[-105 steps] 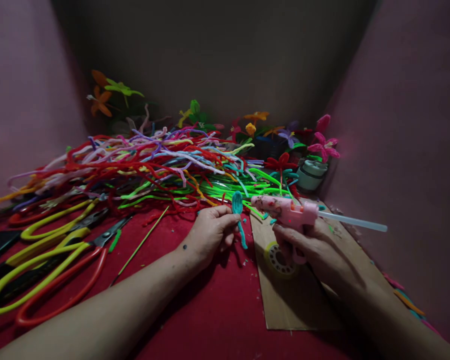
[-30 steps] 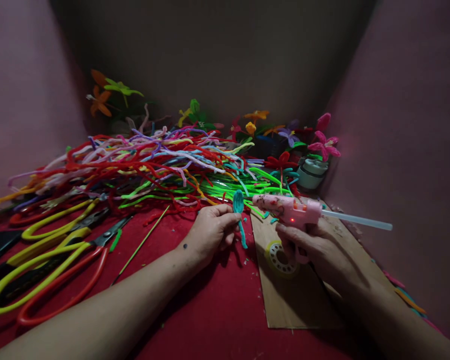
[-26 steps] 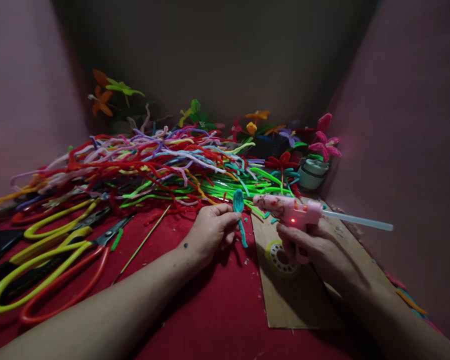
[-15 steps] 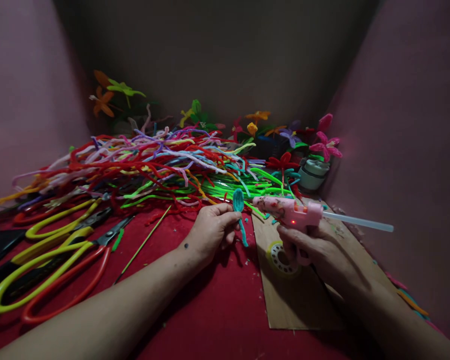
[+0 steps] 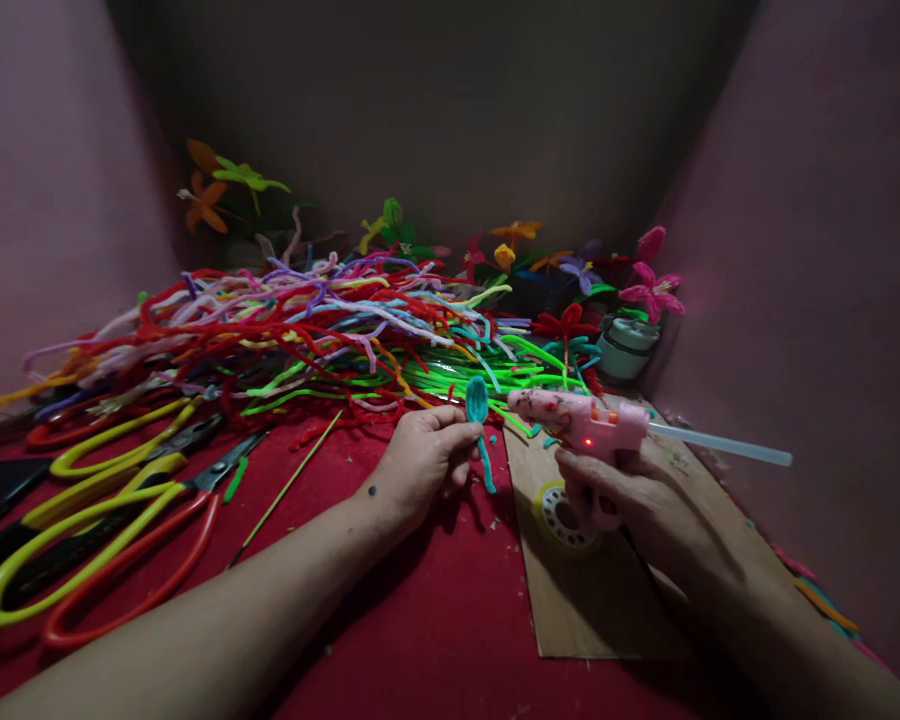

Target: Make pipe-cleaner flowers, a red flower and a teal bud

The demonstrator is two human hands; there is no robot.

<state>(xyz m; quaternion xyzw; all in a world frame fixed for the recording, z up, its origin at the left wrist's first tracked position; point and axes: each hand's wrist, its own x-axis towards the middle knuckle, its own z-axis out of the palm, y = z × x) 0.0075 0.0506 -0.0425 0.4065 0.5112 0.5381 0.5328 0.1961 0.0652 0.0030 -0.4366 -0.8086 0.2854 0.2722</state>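
Between thumb and fingers, my left hand (image 5: 424,462) pinches a teal pipe-cleaner petal (image 5: 478,402), its oval loop upright and its stem hanging below. My right hand (image 5: 630,495) is wrapped around the handle of a pink hot glue gun (image 5: 581,420). A small red light glows on the gun's side, and a clear glue stick (image 5: 720,443) juts from its back. The nozzle points left at the petal, with a short gap between them. Beneath the gun, a roll of tape (image 5: 566,517) lies on a wooden board (image 5: 592,610).
A large heap of colourful pipe cleaners (image 5: 307,320) spreads across the back of the red cloth (image 5: 397,630). Scissors (image 5: 210,490) and pliers (image 5: 172,440) lie at left, near a thin green stick (image 5: 289,485). Pipe-cleaner flowers (image 5: 651,292) stand behind, some in a small pot (image 5: 626,347).
The glue gun has shifted very slightly to the right, away from the petal. My left hand and the petal stay in the same place.
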